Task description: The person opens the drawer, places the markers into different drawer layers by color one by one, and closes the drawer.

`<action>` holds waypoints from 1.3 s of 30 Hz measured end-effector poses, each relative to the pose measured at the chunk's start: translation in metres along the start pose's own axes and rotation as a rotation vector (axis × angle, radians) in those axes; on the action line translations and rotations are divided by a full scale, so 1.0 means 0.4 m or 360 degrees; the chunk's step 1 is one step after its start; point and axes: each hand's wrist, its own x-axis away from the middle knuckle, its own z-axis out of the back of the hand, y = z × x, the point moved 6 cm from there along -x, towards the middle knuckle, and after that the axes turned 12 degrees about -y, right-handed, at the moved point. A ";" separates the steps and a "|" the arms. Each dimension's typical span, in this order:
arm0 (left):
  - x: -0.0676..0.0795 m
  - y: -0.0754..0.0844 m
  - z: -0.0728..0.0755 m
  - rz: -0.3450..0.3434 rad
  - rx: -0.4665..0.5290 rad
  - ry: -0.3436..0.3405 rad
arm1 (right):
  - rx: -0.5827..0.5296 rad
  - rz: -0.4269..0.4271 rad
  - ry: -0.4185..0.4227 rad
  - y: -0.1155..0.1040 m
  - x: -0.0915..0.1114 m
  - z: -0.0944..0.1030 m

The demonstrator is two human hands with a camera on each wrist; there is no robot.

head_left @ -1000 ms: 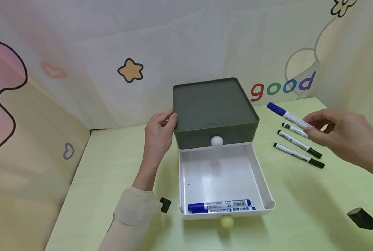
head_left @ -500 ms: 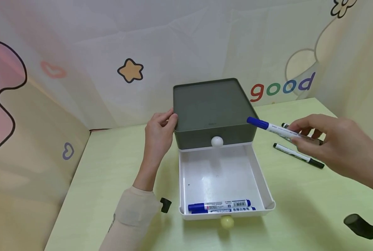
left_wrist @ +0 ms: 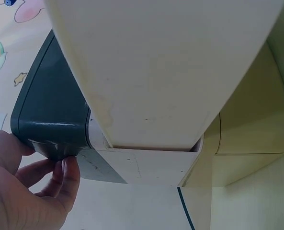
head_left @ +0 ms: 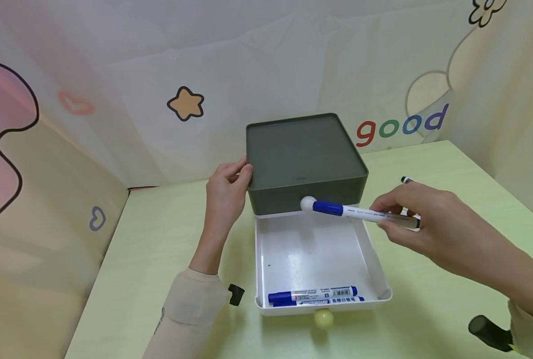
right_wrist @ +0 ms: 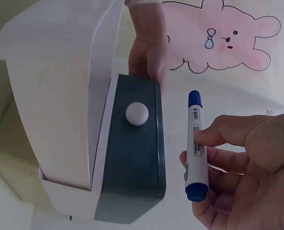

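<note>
A dark grey-green drawer box [head_left: 302, 154] has its white lower drawer [head_left: 311, 254] pulled out toward the person. My left hand [head_left: 226, 192] grips the box's left side, thumb and fingertips at its wall [left_wrist: 60, 134]. My right hand [head_left: 428, 219] pinches a blue-capped whiteboard marker [head_left: 360, 213] between thumb and fingers, above the drawer's right rear part. From the head, its cap overlaps the upper drawer's white knob [head_left: 308, 203]; the right wrist view shows the two apart. Two blue markers [head_left: 333, 293] lie inside the drawer along its front wall.
Black-ended markers [head_left: 407, 179] lie on the table right of the box, mostly hidden behind the right hand. A yellow knob [head_left: 323, 318] sticks out from the drawer front. A printed curtain [head_left: 248, 75] hangs behind the pale green table [head_left: 158, 249].
My right hand has carried the blue-capped marker leftward and down, from above the black-ended markers to over the drawer's right side. The left hand and the box hold their place.
</note>
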 end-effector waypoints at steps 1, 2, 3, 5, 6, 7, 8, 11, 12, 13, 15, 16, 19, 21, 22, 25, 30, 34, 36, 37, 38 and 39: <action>0.000 0.000 0.000 0.0001 -0.0001 0.0001 | 0.0013 0.0005 -0.0013 -0.004 -0.002 -0.005; 0.000 -0.001 0.000 0.0001 0.0001 0.0001 | 0.0018 0.0004 -0.0027 -0.007 -0.004 -0.011; 0.000 -0.001 0.000 0.0000 0.0001 0.0001 | 0.0020 -0.0002 -0.0046 -0.009 -0.007 -0.016; 0.000 -0.001 0.000 -0.0002 0.0001 0.0002 | 0.0019 -0.0026 -0.0101 -0.012 -0.010 -0.029; 0.000 0.000 0.000 -0.0004 -0.0002 0.0003 | 0.0021 -0.0036 -0.0126 -0.014 -0.012 -0.035; 0.000 0.000 0.000 -0.0005 -0.0003 0.0005 | 0.0017 -0.0045 -0.0155 -0.016 -0.014 -0.042; 0.000 0.000 0.000 -0.0007 -0.0005 0.0006 | 0.0012 -0.0056 -0.0184 -0.018 -0.017 -0.048; 0.001 0.001 0.000 -0.0011 -0.0011 0.0009 | 0.0010 -0.0093 -0.0272 -0.025 -0.023 -0.068; 0.001 0.001 0.001 -0.0012 -0.0012 0.0010 | 0.0016 -0.0093 -0.0297 -0.028 -0.026 -0.075; 0.001 0.000 0.001 -0.0012 -0.0012 0.0009 | 0.0027 -0.0098 -0.0324 -0.031 -0.028 -0.081; 0.001 0.000 0.001 -0.0011 -0.0012 0.0008 | 0.0045 -0.0102 -0.0368 -0.038 -0.033 -0.095; 0.001 0.000 0.001 -0.0011 -0.0012 0.0008 | 0.0048 -0.0087 -0.0380 -0.042 -0.035 -0.102; 0.001 0.001 0.001 -0.0008 -0.0015 0.0009 | 0.0069 -0.0036 -0.0395 -0.056 -0.041 -0.119; 0.001 0.001 0.000 -0.0003 -0.0017 0.0008 | 0.0067 0.0016 -0.0384 -0.064 -0.045 -0.129; 0.002 0.001 0.000 0.0001 -0.0019 0.0006 | 0.0067 0.0043 -0.0378 -0.068 -0.046 -0.133; 0.001 0.001 -0.001 0.0013 -0.0022 0.0002 | 0.0078 0.0090 -0.0376 -0.077 -0.050 -0.145; 0.001 0.003 -0.002 0.0020 -0.0026 0.0010 | 0.0093 0.0118 -0.0410 -0.088 -0.055 -0.159; -0.001 0.002 -0.001 0.0023 -0.0029 0.0017 | 0.0111 0.0096 -0.0455 -0.096 -0.061 -0.168; 0.000 0.002 0.000 0.0018 -0.0032 0.0014 | 0.0128 0.0088 -0.0470 -0.100 -0.064 -0.171; 0.000 0.002 0.000 0.0014 -0.0033 0.0011 | 0.0136 0.0082 -0.0478 -0.102 -0.065 -0.173; 0.001 0.002 0.000 0.0011 -0.0034 0.0008 | 0.0142 0.0077 -0.0487 -0.103 -0.066 -0.174; 0.001 0.002 0.000 0.0008 -0.0035 0.0004 | 0.0145 0.0069 -0.0497 -0.104 -0.067 -0.176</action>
